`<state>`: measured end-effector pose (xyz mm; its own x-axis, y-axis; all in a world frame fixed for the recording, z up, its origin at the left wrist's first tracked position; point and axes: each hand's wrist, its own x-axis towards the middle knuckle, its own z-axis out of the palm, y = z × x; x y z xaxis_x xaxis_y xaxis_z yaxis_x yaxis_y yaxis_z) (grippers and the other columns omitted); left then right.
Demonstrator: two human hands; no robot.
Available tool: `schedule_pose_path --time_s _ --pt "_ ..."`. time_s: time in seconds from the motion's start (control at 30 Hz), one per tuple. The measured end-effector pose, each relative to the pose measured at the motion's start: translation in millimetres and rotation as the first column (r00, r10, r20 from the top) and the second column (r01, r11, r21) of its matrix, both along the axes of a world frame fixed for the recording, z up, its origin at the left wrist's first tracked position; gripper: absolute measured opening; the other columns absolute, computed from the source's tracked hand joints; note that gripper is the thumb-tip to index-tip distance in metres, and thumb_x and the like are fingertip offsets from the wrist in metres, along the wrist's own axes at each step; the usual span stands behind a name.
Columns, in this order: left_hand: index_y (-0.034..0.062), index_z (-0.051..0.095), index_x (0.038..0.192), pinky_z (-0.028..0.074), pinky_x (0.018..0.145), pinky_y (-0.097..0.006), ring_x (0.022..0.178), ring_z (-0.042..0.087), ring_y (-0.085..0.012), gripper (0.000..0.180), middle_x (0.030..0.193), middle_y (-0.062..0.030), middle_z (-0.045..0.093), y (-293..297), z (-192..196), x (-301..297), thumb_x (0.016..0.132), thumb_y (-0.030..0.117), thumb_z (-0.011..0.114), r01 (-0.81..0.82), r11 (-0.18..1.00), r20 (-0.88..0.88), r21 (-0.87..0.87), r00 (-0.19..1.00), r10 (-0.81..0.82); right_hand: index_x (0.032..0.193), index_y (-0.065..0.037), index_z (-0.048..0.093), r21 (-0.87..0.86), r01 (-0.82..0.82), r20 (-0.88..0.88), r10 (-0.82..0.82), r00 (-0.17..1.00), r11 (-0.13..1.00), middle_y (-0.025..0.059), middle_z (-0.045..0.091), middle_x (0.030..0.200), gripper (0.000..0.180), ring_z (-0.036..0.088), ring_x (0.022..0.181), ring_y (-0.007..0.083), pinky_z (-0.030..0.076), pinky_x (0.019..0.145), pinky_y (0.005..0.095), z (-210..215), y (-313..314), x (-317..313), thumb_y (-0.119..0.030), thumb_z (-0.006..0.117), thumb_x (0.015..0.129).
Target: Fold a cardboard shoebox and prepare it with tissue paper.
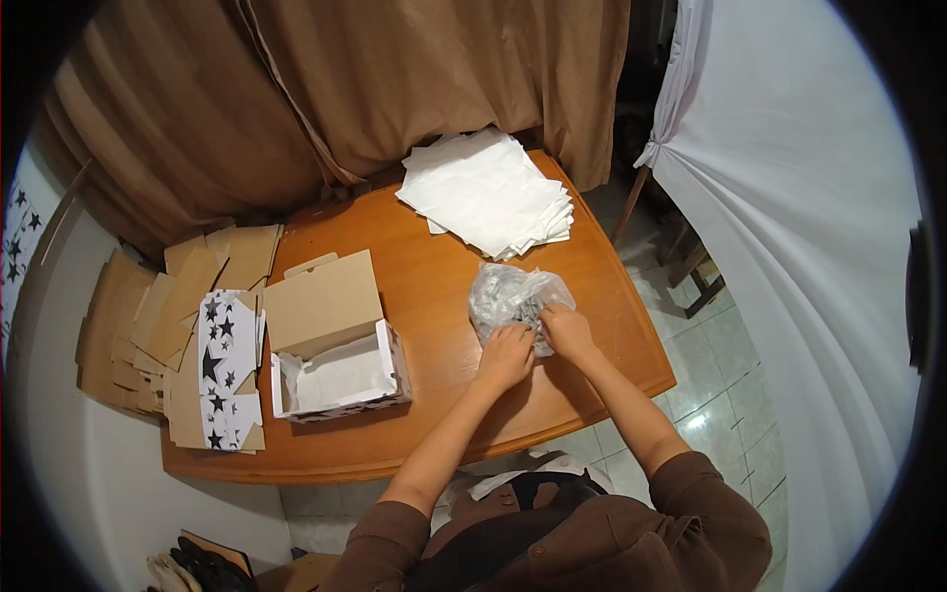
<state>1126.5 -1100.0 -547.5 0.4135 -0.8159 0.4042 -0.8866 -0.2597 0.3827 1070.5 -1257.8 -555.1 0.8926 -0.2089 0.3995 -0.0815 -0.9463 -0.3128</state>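
A clear, crumpled plastic bag lies on the right part of the wooden table, with greyish contents I cannot make out. My left hand is at the bag's near side, its fingers bent onto the plastic. Just to the right, my right hand pinches the bag's near right edge. To the left of the bag stands an open cardboard box, its lid raised at the back. White tissue paper lines the inside, and its outer walls carry a dark star pattern.
A stack of white paper sheets lies at the far side of the wooden table. Flattened cardboard pieces and a star-printed flat box crowd the left end. Brown curtains hang behind; a white cloth hangs at right.
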Motion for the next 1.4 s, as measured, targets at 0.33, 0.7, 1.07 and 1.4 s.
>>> schedule_pose_path --time_s 0.33,0.7,1.07,1.4 --pt "0.0040 0.060 0.097 0.040 0.085 -0.039 0.095 0.055 -0.0268 0.024 0.100 -0.0113 0.059 -34 -22 -7 0.074 0.012 0.058 -0.192 0.976 0.024 0.105 0.981 0.190 0.075 -0.016 0.067 -0.504 -0.539 -0.362 0.401 0.841 0.675 -0.0015 0.060 0.088 0.012 0.052 0.093 0.0166 0.042 0.076 0.0319 -15 -44 33 -0.019 0.055 0.076" --pt "0.0035 0.062 0.095 0.044 0.080 -0.041 0.094 0.056 -0.0295 0.022 0.099 -0.0123 0.058 -35 -13 -4 0.076 0.014 0.057 -0.253 0.962 -0.147 0.104 0.953 0.266 0.077 -0.016 0.068 -0.344 -0.626 -0.360 0.518 0.776 0.699 -0.0001 0.059 0.085 0.014 0.054 0.090 0.0190 0.042 0.079 0.0335 -5 -56 43 -0.021 0.054 0.076" --pt "0.0044 0.061 0.096 0.047 0.075 -0.039 0.088 0.057 -0.0320 0.021 0.096 -0.0121 0.058 -24 -2 -4 0.079 0.015 0.056 -0.302 0.953 -0.300 -0.032 0.912 0.279 0.081 -0.009 0.065 0.303 -0.527 -0.273 0.602 0.750 0.794 0.0064 0.063 0.083 0.011 0.059 0.076 0.0224 0.047 0.067 0.0348 17 -57 49 -0.014 0.066 0.072" --pt "-0.0001 0.062 0.094 0.049 0.064 -0.028 0.075 0.063 -0.0180 0.017 0.086 -0.0106 0.064 22 13 23 0.085 0.014 0.060 -0.499 0.840 -0.694 -0.211 0.682 0.231 0.089 0.000 0.058 0.803 -0.285 -0.177 0.666 0.725 0.524 0.0035 0.063 0.081 0.013 0.057 0.076 0.0079 0.047 0.069 0.0219 66 -2 58 -0.011 0.062 0.084"
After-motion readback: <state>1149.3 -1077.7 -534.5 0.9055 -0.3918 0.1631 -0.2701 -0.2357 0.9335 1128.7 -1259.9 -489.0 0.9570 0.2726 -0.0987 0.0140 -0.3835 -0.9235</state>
